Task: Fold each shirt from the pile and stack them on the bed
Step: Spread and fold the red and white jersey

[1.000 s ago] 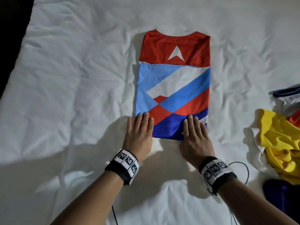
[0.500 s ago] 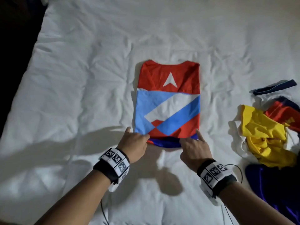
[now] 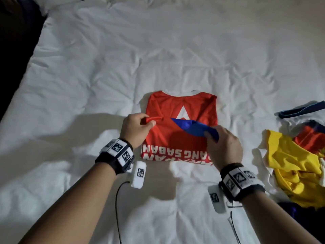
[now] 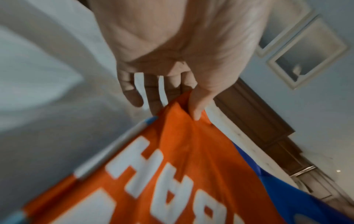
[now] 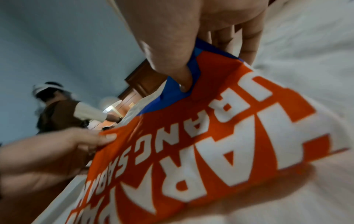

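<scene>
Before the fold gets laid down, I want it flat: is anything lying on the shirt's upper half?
Nothing visible: both hands pinch the hem above the bare red shirt.

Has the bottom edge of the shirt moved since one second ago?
Yes. The hem, held by the left hand and right hand, has gone away from the person, over the shirt toward its collar; the bed stays.
</scene>
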The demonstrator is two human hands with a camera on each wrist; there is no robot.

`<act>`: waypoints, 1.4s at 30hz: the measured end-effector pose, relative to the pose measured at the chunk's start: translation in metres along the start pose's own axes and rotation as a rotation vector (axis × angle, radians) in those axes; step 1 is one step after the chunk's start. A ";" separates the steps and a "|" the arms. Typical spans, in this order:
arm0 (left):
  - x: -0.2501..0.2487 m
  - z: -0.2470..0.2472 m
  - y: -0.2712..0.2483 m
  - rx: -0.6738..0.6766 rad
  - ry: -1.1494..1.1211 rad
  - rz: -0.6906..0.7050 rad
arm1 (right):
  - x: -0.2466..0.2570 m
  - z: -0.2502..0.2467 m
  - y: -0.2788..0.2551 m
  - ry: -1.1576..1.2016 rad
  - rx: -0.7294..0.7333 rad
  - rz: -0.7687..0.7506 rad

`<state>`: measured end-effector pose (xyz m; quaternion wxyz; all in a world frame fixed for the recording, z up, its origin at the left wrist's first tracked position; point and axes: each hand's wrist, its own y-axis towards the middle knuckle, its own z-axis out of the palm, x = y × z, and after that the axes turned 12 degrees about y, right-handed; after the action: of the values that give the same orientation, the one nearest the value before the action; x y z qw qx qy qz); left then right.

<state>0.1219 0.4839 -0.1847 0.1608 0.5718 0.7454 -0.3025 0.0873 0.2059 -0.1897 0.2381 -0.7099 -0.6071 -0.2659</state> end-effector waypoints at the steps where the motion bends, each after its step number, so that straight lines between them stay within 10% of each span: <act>1: 0.001 0.007 0.011 -0.019 -0.012 -0.027 | -0.005 0.005 0.014 0.049 -0.001 0.037; 23: 0.005 0.037 0.127 -0.183 0.007 -0.118 | -0.037 0.041 0.162 0.327 -0.026 0.415; 34: -0.001 0.041 0.017 -0.169 0.289 -0.278 | -0.027 0.028 0.060 0.293 -0.116 0.412; 42: 0.004 0.066 0.010 -0.324 0.028 -0.331 | -0.034 0.029 0.052 0.411 -0.236 0.474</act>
<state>0.1228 0.4470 -0.2401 0.1880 0.4125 0.8701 -0.1932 0.1373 0.1920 -0.2346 0.3271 -0.7856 -0.3292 -0.4092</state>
